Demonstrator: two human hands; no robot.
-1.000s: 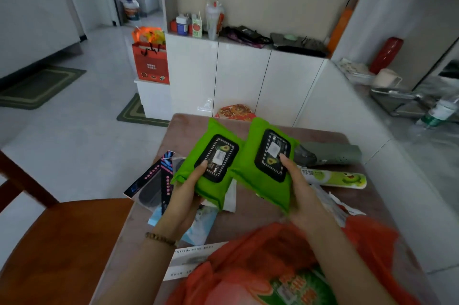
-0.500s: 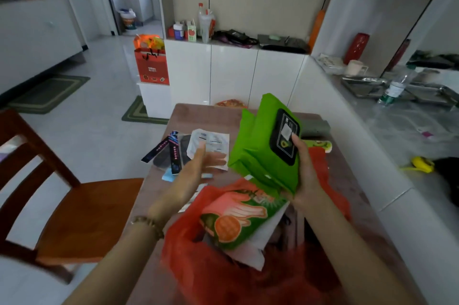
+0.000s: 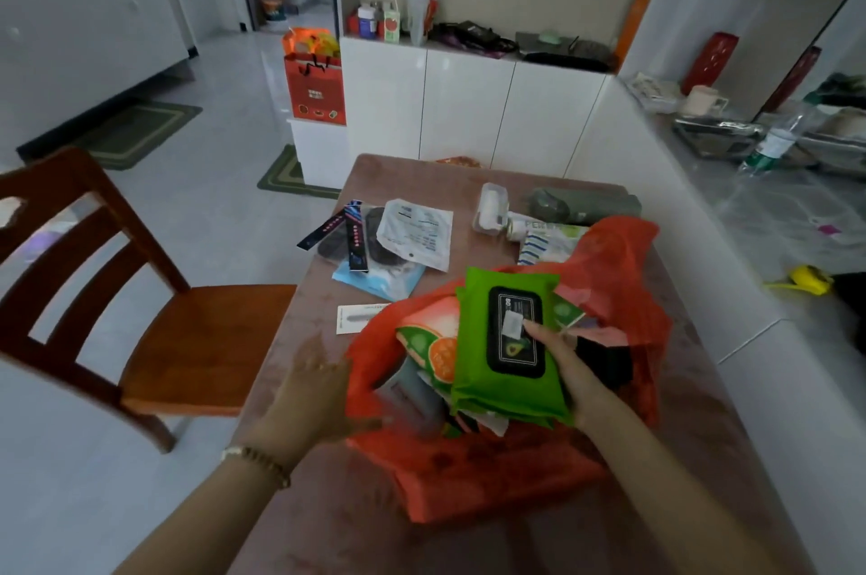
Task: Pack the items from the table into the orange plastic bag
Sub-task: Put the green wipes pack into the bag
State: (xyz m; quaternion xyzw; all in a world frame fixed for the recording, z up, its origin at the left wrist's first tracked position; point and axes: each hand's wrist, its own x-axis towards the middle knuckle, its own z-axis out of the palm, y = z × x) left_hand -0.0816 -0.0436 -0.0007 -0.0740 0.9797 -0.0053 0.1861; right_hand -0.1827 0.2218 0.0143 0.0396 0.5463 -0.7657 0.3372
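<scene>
The orange plastic bag (image 3: pixel 468 476) lies open on the brown table (image 3: pixel 328 523) in front of me. My right hand (image 3: pixel 567 363) grips two stacked green wet-wipe packs (image 3: pixel 473 359), its thumb on the black lid, and holds them over the bag's mouth. An orange-and-green pack (image 3: pixel 431 345) and other items sit inside the bag. My left hand (image 3: pixel 318 391), blurred, hovers with spread fingers at the bag's left edge and holds nothing.
Farther back on the table lie a white sachet (image 3: pixel 417 232), dark flat packets (image 3: pixel 351 237), a blue packet (image 3: pixel 379 284), a white card (image 3: pixel 356 316), a small white container (image 3: pixel 489 209), a tube (image 3: pixel 539 227) and a grey-green case (image 3: pixel 581 204). A wooden chair (image 3: pixel 140 326) stands on the left.
My right hand has lowered both green packs from upright above the table down onto the bag's mouth. My left hand, off the packs, has dropped to the bag's left edge.
</scene>
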